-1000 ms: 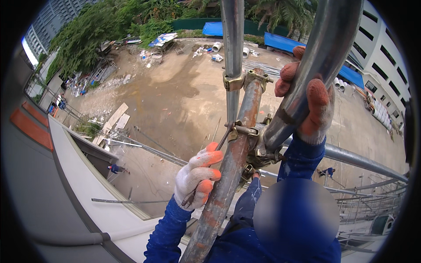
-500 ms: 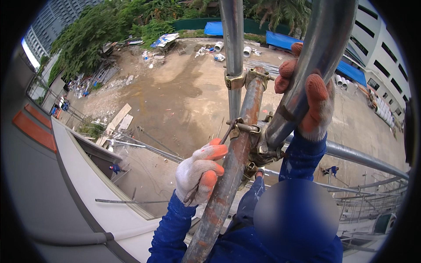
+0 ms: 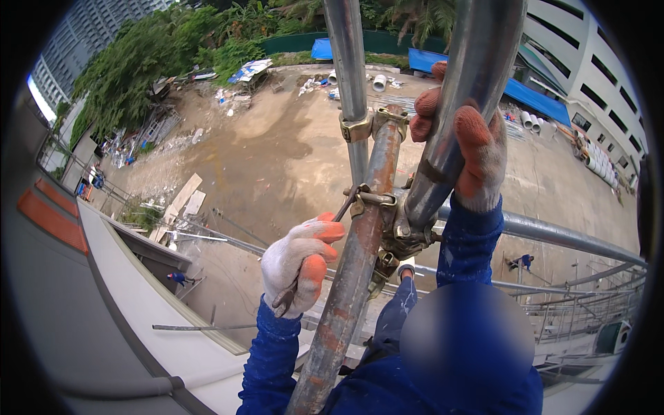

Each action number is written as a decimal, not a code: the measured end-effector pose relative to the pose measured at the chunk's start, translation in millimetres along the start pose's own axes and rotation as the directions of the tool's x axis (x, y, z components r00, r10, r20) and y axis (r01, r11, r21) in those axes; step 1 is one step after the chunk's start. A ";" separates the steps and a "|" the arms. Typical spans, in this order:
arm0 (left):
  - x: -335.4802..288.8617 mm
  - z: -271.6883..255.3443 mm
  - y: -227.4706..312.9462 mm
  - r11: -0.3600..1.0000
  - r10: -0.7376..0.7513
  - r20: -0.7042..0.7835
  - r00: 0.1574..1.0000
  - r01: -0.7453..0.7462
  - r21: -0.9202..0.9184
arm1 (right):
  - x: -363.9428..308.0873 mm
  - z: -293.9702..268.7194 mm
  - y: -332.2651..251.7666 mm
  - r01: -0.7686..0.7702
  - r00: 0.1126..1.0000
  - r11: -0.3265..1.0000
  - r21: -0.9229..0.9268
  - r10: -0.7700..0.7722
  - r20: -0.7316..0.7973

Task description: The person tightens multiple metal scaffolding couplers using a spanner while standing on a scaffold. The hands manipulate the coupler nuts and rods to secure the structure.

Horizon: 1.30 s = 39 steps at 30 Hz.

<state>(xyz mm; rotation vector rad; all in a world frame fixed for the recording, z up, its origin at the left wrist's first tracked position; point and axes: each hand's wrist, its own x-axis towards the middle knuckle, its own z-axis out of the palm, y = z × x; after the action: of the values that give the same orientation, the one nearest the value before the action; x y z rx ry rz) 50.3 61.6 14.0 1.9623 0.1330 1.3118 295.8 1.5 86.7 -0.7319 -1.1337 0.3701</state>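
Note:
My left hand (image 3: 297, 266), in a white glove with orange fingertips, is closed around a thin dark wrench (image 3: 347, 205). The tool's upper end meets the bolt of a metal coupler (image 3: 373, 199) clamped on a rusty scaffold tube (image 3: 344, 299). Part of the handle shows below my fingers. My right hand (image 3: 482, 149), gloved alike, wraps around a thick grey tube (image 3: 443, 152) rising to the upper right. Its lower end sits at a cluster of couplers (image 3: 404, 245). Another upright tube (image 3: 346, 62) stands beyond, joined by an upper coupler (image 3: 356, 128).
A horizontal tube (image 3: 553, 238) runs off right, above more scaffolding (image 3: 581, 304). A grey and white building wall (image 3: 138, 304) lies close on the left. Far below is a dirt yard (image 3: 277, 159) with boards (image 3: 181, 200). One person (image 3: 180, 278) is lower left, another person (image 3: 523, 262) right.
The view has shifted slightly, so the tubes and both hands appear further left. My left hand keeps hold of the wrench and my right hand stays around the thick tube.

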 end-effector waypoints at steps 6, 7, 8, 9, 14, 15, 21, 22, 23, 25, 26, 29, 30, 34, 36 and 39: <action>-8.6 -3.6 -9.0 0.977 -0.142 -0.022 0.990 0.137 -0.161 | 2.0 -5.0 1.9 0.065 0.995 0.985 0.160 -0.076 0.062; -8.7 -5.5 -10.6 0.977 -0.145 -0.034 0.989 0.138 -0.162 | 2.6 -5.9 2.1 0.078 0.993 0.987 0.142 -0.089 0.076; -8.4 -7.6 -12.1 0.975 -0.164 -0.054 0.985 0.153 -0.160 | 3.0 -7.2 2.4 0.080 0.990 0.991 0.111 -0.092 0.103; -9.5 -10.1 -11.8 0.975 -0.161 -0.078 0.984 0.146 -0.168 | 3.0 -8.3 2.8 0.087 0.990 0.994 0.061 -0.093 0.106; -25.4 -34.4 10.9 0.950 -0.250 0.005 0.968 0.246 -0.194 | 1.2 -14.4 8.8 0.104 0.982 0.995 0.002 -0.103 0.160; -33.7 -40.4 22.4 0.895 -0.355 0.131 0.926 0.377 -0.237 | 0.6 -14.7 9.8 0.106 0.981 0.994 0.009 -0.106 0.161; -72.1 -43.7 79.1 0.760 -0.584 0.243 0.774 0.417 0.498 | -12.9 -5.1 -9.5 -0.016 0.995 0.994 -0.112 0.027 0.092; -71.2 -45.1 84.9 0.761 -0.576 0.232 0.784 0.410 0.503 | -19.6 -3.7 -19.8 -0.028 0.998 0.971 -0.238 0.040 0.047; -68.8 -46.5 89.6 0.749 -0.583 0.204 0.786 0.424 0.508 | -27.1 -1.4 -30.5 -0.121 0.992 0.924 -0.364 0.103 -0.069; -66.0 -46.3 99.5 0.680 -0.652 0.187 0.735 0.457 0.573 | -51.2 -5.8 -64.6 -0.165 0.983 0.660 -0.733 0.172 -0.067; -65.2 -45.9 104.2 0.650 -0.699 0.184 0.691 0.507 0.566 | -64.0 -3.8 -77.3 -0.087 0.996 0.703 -0.705 0.060 -0.062; -62.9 -42.4 111.0 0.599 -0.761 0.169 0.626 0.578 0.555 | -103.2 -0.9 -108.0 -0.174 0.984 0.913 -0.368 0.171 -0.041; -62.8 -41.3 111.3 0.592 -0.771 0.168 0.614 0.595 0.544 | -113.7 2.6 -110.3 -0.318 0.945 0.853 -0.413 0.323 -0.061; -65.7 -41.6 107.3 0.520 -0.822 0.158 0.547 0.607 0.601 | -134.3 23.2 -87.0 -0.467 0.824 0.674 -0.573 0.567 -0.005; -68.3 -44.9 105.3 0.583 -0.798 0.231 0.556 0.617 0.528 | -136.1 36.3 -62.1 -0.301 0.877 0.623 -0.722 0.478 0.047; -75.1 -51.4 105.9 0.595 -0.804 0.352 0.480 0.672 0.441 | -138.8 56.2 -28.8 0.298 0.941 0.315 -0.901 0.061 0.333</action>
<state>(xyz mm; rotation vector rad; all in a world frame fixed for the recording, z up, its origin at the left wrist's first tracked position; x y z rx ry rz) -60.1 -21.4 34.6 2.0031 0.8302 0.1482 186.6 -85.1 24.6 -1.6789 -1.7073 -0.4468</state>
